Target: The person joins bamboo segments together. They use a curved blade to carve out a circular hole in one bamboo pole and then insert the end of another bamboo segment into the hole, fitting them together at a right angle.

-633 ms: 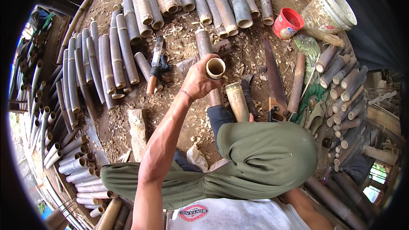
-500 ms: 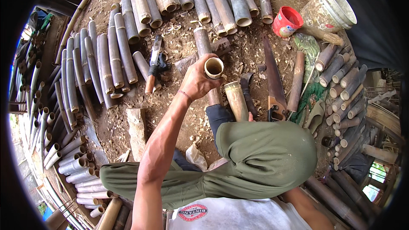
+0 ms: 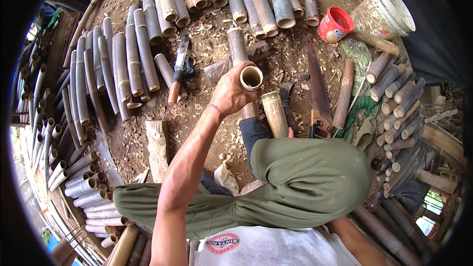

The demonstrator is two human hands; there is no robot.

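Note:
My left hand (image 3: 231,91) is wrapped around an upright bamboo tube (image 3: 252,79), whose pale-rimmed open end faces up at me. Beneath that hand, a long brownish bamboo length (image 3: 237,47) lies across a short log (image 3: 217,71). Just to the right, a shorter pale-topped bamboo piece (image 3: 275,113) leans near my raised knee. Fingertips of my right hand (image 3: 291,132) curl at its lower side; the knee hides the rest of that hand. A dark curved blade (image 3: 287,103) lies close beside this piece.
A handsaw (image 3: 319,88) rests to the right and a knife (image 3: 180,66) to the left. Bamboo lengths (image 3: 133,59) lie in rows at the left and far side. A red tub (image 3: 336,24) and dirty white bucket (image 3: 382,12) stand far right. Wood shavings litter the ground.
The bamboo tube in my left hand has tilted slightly, and its hollow shows darker and deeper. The right hand's fingertips show a little more. The whole view has shifted slightly.

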